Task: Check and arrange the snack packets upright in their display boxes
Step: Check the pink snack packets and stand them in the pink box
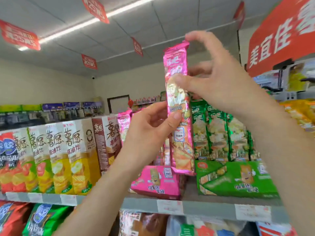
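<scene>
A long, slim pink snack packet [177,99] is held upright in the air, the left hand [150,132] pinching its lower half and the right hand [221,86] its middle and top seal. Behind and below it on the shelf [143,204] sits the pink display box [158,181], with more pink packets [123,123] standing in it; just right, the green display box [238,178] holds green packets [218,133] upright in a row

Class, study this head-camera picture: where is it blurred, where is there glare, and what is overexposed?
Head view: the right hand and left hand are softened by motion blur; glare washes out the middle of the pink packet; the ceiling light strip is overexposed; the large red sign is smeared.
</scene>
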### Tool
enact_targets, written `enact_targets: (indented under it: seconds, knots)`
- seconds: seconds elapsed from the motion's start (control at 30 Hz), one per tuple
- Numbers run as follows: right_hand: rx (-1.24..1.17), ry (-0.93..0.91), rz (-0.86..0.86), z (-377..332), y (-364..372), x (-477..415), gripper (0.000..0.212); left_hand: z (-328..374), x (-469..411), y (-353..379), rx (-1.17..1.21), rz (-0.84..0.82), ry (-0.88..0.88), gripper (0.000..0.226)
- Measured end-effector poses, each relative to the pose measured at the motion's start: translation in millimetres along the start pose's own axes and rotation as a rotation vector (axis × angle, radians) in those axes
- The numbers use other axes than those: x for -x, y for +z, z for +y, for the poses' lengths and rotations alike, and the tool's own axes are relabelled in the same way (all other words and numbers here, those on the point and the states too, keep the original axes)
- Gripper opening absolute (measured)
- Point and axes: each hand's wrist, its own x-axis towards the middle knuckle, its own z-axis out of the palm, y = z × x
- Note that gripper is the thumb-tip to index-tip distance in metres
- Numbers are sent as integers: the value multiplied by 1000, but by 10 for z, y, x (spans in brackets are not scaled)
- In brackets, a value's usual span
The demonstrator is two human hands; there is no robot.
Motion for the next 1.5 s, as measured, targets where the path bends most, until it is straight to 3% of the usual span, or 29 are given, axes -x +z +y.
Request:
enact_targets:
  seconds: [0.1,0.23,0.37,0.47,0.57,0.77,0.9,1.1,1.23,1.33,1.4,1.5]
  knots:
    - [-19,12,44,42,-68,-281,66,4,-328,-156,-96,-76,49,13]
    - [8,-16,325,71,-291,-670,43,-112,-854,-333,-693,-165,79,43]
    - [6,-104,557,80,-452,-931,27,-323,-1224,-245,-1127,-444,70,39]
    - [36,-144,656,131,-433,-1058,32,-477,-1360,-99,-1212,-631,14,41]
    - [112,-89,645,273,-324,-1106,35,-526,-1451,10,-1185,-790,-105,39]
    - [187,-19,633,503,-125,-1109,30,-456,-1495,1,-1162,-923,-165,42]
    - [270,8,556,581,-41,-1119,28,-404,-1422,-75,-1140,-958,-142,21]
    - [391,78,390,571,22,-1161,32,-128,-1236,-361,-1110,-933,-37,47]
    - [529,221,107,581,212,-1101,34,-63,-1130,-446,-1016,-890,-33,53]
    - [607,332,-124,629,354,-1050,21,-63,-1088,-507,-1035,-874,-13,64]
    - [590,395,-219,667,412,-1024,9,-69,-1080,-556,-1053,-877,15,76]
    - [605,446,-330,702,425,-1013,15,-63,-1079,-609,-1022,-864,-13,89]
